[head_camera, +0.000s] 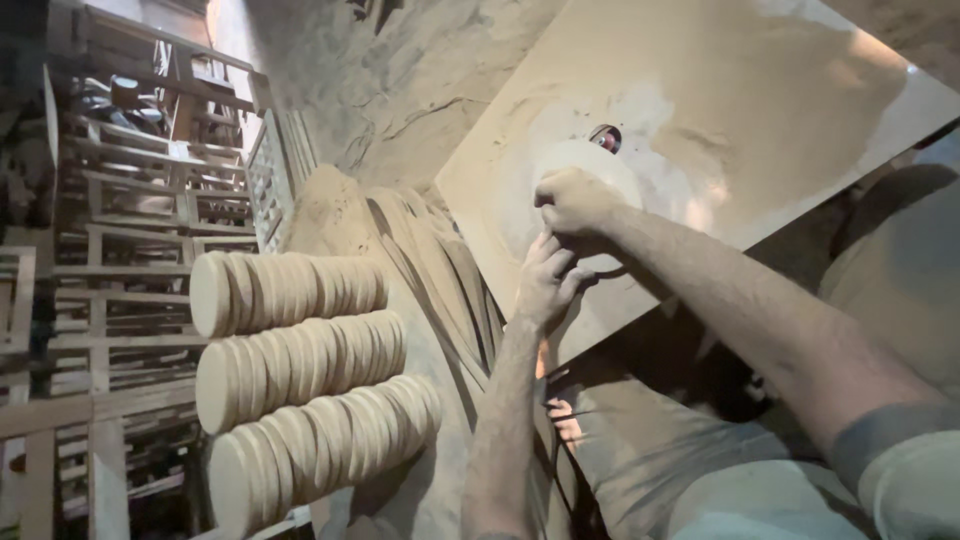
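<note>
Dusty table (760, 120): both hands (560, 240) pressing round wooden disc (590, 170) flat.

A woodworking workshop. Sawdust coats the tabletop (760, 110), where a saw blade (606, 138) rises through a slot; 3 rows of cut wooden discs (300, 375) lie stacked beside offcut strips (440, 270), with rough timber racks (130, 240) along the wall.

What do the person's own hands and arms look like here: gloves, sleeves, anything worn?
Both hands are bare, no gloves. The left hand and right hand and both forearms are coated in fine sawdust. The right arm shows a short pale sleeve with a darker band at its edge.
</note>
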